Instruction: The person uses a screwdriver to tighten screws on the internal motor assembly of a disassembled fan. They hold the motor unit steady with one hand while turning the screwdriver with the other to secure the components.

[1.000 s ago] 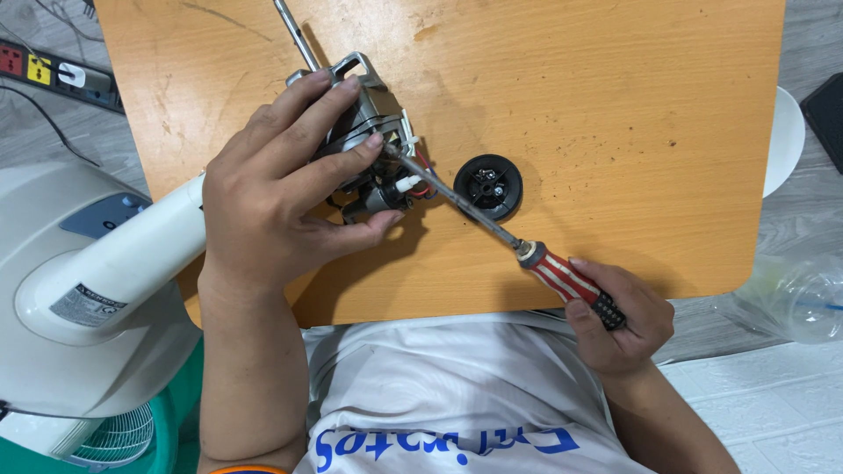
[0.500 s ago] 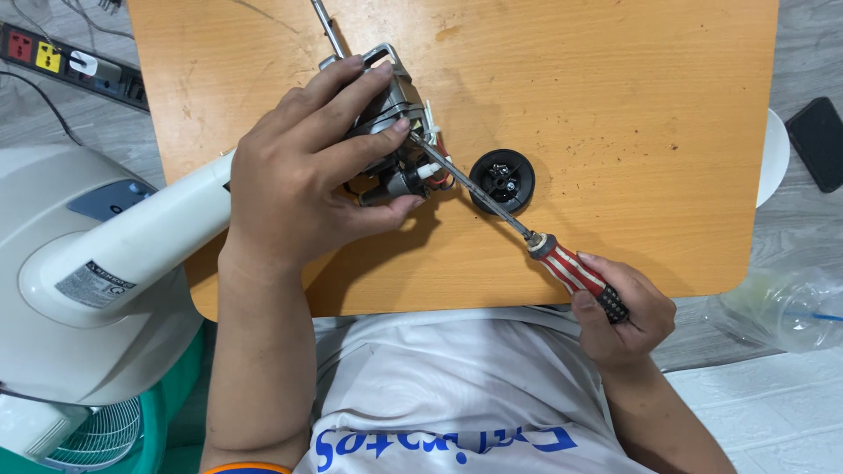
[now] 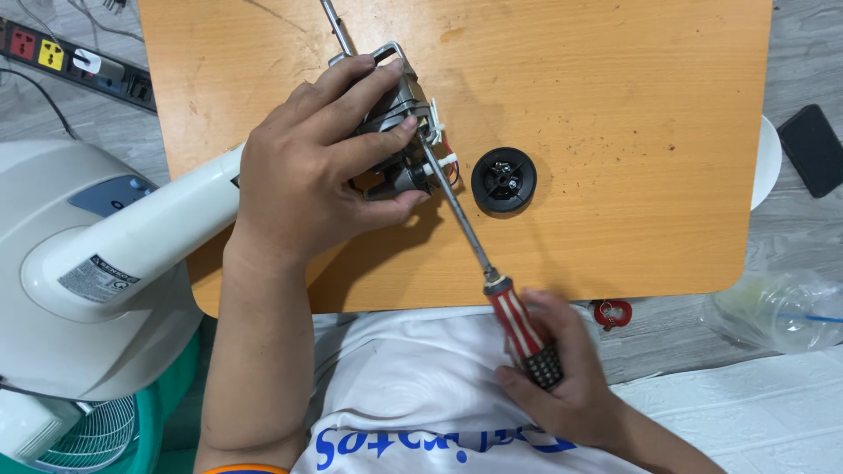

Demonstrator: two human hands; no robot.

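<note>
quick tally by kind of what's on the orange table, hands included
hands: 2, left hand and right hand
fan motor: 1
screwdriver: 1
black round cap: 1
total: 5

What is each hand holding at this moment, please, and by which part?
The left hand grips the fan motor around its body; the right hand holds the screwdriver by its red striped handle.
</note>
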